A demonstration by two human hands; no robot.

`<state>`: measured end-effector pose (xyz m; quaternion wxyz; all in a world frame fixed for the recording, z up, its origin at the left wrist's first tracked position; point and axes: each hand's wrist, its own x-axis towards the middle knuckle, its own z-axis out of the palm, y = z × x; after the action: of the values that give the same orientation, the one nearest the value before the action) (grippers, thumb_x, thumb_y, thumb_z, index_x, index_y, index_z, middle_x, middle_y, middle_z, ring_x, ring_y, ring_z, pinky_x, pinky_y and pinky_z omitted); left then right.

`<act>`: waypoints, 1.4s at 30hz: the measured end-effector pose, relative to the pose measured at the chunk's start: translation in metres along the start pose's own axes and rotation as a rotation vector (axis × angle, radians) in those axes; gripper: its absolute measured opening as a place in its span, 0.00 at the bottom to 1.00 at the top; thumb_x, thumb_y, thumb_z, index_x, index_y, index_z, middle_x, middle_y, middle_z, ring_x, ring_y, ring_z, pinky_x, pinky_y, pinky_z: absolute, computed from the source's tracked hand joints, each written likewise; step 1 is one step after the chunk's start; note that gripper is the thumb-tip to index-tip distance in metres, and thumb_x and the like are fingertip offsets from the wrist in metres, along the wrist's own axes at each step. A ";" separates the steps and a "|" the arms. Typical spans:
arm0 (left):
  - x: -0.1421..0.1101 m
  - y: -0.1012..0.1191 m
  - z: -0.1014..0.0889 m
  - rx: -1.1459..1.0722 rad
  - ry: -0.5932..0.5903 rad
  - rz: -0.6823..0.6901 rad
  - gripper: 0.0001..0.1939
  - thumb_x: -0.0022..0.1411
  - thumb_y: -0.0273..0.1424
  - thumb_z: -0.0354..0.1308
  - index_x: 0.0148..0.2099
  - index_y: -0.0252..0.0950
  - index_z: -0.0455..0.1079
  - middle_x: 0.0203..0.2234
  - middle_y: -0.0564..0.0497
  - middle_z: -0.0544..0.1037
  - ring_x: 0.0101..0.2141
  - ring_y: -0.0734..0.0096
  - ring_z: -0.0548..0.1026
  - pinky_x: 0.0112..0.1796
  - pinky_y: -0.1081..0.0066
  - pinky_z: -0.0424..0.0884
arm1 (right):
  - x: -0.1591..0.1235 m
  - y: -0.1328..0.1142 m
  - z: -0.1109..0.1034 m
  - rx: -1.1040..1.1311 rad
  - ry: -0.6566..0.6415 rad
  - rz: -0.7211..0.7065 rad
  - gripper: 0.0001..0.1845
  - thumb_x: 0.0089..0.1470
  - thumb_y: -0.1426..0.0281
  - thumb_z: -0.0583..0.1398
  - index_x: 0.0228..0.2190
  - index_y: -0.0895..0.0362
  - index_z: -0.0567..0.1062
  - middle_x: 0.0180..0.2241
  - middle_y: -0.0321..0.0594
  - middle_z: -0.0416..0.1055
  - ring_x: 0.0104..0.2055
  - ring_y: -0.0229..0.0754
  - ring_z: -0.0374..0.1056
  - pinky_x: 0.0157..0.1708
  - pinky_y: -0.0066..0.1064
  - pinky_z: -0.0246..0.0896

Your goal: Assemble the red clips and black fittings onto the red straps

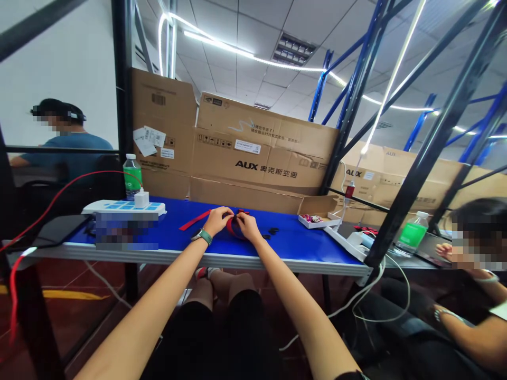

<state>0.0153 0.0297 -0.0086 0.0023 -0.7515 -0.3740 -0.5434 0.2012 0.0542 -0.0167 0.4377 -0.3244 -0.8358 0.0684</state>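
My left hand [217, 220], with a watch on the wrist, is closed in a pinch above the blue table. My right hand [248, 227] meets it, its fingers bent round the same small work. Between the two hands hangs a loop of red strap [230, 228], with a small dark piece [236, 217] at the fingertips; its exact kind is hidden by the fingers. Another length of red strap [192, 221] lies flat to the left of my left hand. Several small black pieces [273, 230] lie just right of my right hand.
A white power strip [124, 207] with a plugged charger and a bottle [132, 177] stand at the left. An open carton [317, 216] of small items sits at the right, near another power strip [346, 244]. Cardboard [265, 153] walls the back. People sit on both sides.
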 end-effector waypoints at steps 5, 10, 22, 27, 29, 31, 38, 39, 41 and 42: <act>0.000 0.001 0.000 0.022 -0.013 0.034 0.07 0.62 0.27 0.59 0.38 0.37 0.80 0.35 0.48 0.84 0.37 0.65 0.80 0.43 0.67 0.74 | 0.000 0.000 -0.002 0.032 0.032 0.006 0.09 0.62 0.70 0.54 0.37 0.55 0.75 0.33 0.40 0.78 0.34 0.42 0.74 0.39 0.29 0.65; 0.000 0.002 -0.001 -0.002 -0.057 0.033 0.10 0.63 0.28 0.58 0.41 0.38 0.81 0.38 0.47 0.84 0.40 0.63 0.81 0.46 0.65 0.74 | 0.000 0.004 -0.003 0.078 -0.006 0.066 0.10 0.63 0.71 0.53 0.38 0.56 0.74 0.31 0.40 0.77 0.28 0.40 0.74 0.34 0.27 0.65; -0.002 -0.007 0.003 -0.014 -0.138 -0.068 0.10 0.59 0.29 0.60 0.40 0.39 0.83 0.37 0.48 0.85 0.39 0.62 0.82 0.44 0.67 0.76 | 0.002 0.006 -0.005 -0.072 -0.026 -0.054 0.11 0.59 0.78 0.52 0.34 0.56 0.73 0.34 0.42 0.77 0.36 0.42 0.73 0.39 0.27 0.63; -0.002 -0.003 0.000 -0.079 -0.101 -0.105 0.10 0.59 0.30 0.60 0.38 0.38 0.82 0.35 0.50 0.85 0.37 0.63 0.82 0.42 0.68 0.76 | -0.001 -0.001 -0.004 -0.056 -0.065 -0.003 0.11 0.61 0.77 0.52 0.37 0.57 0.74 0.29 0.40 0.77 0.31 0.40 0.74 0.35 0.26 0.63; -0.002 0.000 -0.001 -0.101 -0.091 -0.118 0.10 0.59 0.31 0.60 0.38 0.38 0.82 0.36 0.49 0.85 0.37 0.63 0.82 0.43 0.68 0.77 | -0.002 -0.003 -0.004 -0.080 -0.043 0.005 0.11 0.61 0.76 0.53 0.37 0.56 0.75 0.28 0.40 0.77 0.30 0.41 0.74 0.36 0.27 0.64; -0.001 0.002 -0.002 -0.113 -0.085 -0.126 0.10 0.59 0.31 0.60 0.38 0.38 0.83 0.36 0.49 0.85 0.38 0.62 0.82 0.44 0.66 0.77 | -0.003 -0.003 -0.003 -0.094 -0.012 -0.016 0.09 0.61 0.73 0.55 0.35 0.56 0.76 0.29 0.41 0.78 0.32 0.42 0.75 0.39 0.29 0.65; -0.001 -0.002 -0.001 -0.134 -0.100 -0.107 0.10 0.60 0.32 0.59 0.39 0.39 0.82 0.37 0.49 0.85 0.39 0.61 0.82 0.45 0.64 0.77 | -0.002 -0.005 -0.003 0.173 0.089 0.117 0.06 0.57 0.66 0.59 0.32 0.53 0.76 0.29 0.38 0.78 0.32 0.43 0.76 0.38 0.33 0.72; -0.001 -0.002 -0.001 -0.139 -0.097 -0.104 0.11 0.60 0.31 0.59 0.40 0.39 0.82 0.37 0.49 0.85 0.39 0.61 0.82 0.44 0.64 0.77 | -0.002 -0.007 -0.003 0.203 0.097 0.112 0.07 0.56 0.65 0.60 0.32 0.53 0.76 0.30 0.38 0.78 0.33 0.43 0.76 0.39 0.33 0.72; -0.001 0.001 -0.002 -0.143 -0.081 -0.102 0.10 0.61 0.31 0.59 0.40 0.39 0.82 0.36 0.49 0.85 0.38 0.62 0.82 0.44 0.65 0.77 | -0.002 -0.010 -0.004 0.251 0.116 0.098 0.07 0.55 0.63 0.60 0.32 0.54 0.76 0.32 0.39 0.79 0.34 0.43 0.76 0.41 0.34 0.73; -0.001 0.003 -0.003 -0.140 -0.069 -0.100 0.10 0.61 0.31 0.59 0.39 0.38 0.82 0.36 0.49 0.85 0.38 0.62 0.82 0.43 0.65 0.77 | -0.003 -0.011 -0.005 0.273 0.131 0.100 0.08 0.54 0.63 0.61 0.32 0.54 0.76 0.32 0.39 0.79 0.35 0.43 0.77 0.41 0.34 0.73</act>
<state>0.0145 0.0258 -0.0074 -0.0904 -0.7484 -0.3719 -0.5417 0.2002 0.0429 -0.0111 0.5272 -0.3070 -0.7712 0.1819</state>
